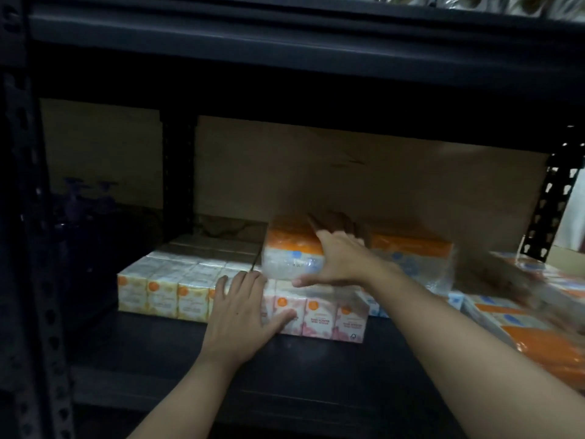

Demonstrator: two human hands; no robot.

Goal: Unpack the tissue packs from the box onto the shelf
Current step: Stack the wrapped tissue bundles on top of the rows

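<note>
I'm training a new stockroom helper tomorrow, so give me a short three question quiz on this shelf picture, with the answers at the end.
1. True or false: the right hand grips the orange-topped, clear-plastic-wrapped tissue pack.
2. The left hand is: A) flat, fingers straight, against the low row of small boxy tissue packs on the black metal shelf; B) curled round a pack; C) out of view.
3. Fill in: the small packs directly below the held pack are printed ____.
Key: 1 true; 2 A; 3 pink.
</note>
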